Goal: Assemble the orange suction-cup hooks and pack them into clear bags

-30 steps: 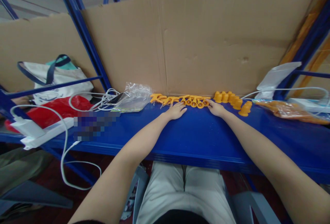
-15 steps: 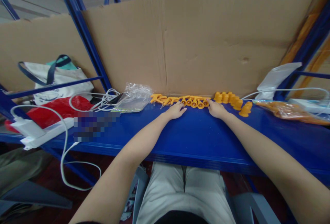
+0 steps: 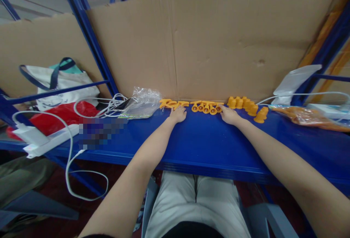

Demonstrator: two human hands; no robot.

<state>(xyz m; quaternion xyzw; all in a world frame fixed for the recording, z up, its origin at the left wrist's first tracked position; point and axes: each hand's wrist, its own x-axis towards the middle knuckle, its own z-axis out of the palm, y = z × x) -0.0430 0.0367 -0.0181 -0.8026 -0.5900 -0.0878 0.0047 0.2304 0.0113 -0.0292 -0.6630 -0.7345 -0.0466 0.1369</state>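
Note:
My left hand (image 3: 178, 114) rests on the blue shelf (image 3: 207, 139), fingers bent against a cluster of flat orange plastic pieces (image 3: 171, 104) at the back. My right hand (image 3: 229, 115) lies on the shelf with its fingertips touching the right end of a row of small orange bell-shaped parts (image 3: 206, 107). Further right stands a group of orange cup-shaped parts (image 3: 246, 104). Whether either hand grips a piece is hidden by the fingers.
A cardboard sheet (image 3: 218, 41) backs the shelf. A crumpled clear bag (image 3: 142, 103), white cables (image 3: 109, 106) and a power strip (image 3: 41, 139) lie left, beside a tote bag (image 3: 60, 83) and red bag (image 3: 62, 115). A bag of orange parts (image 3: 308, 117) lies right.
My left hand has slid left along the row, from the bell-shaped parts to the flat orange pieces, leaving a small gap between the two groups. My right hand has stayed put.

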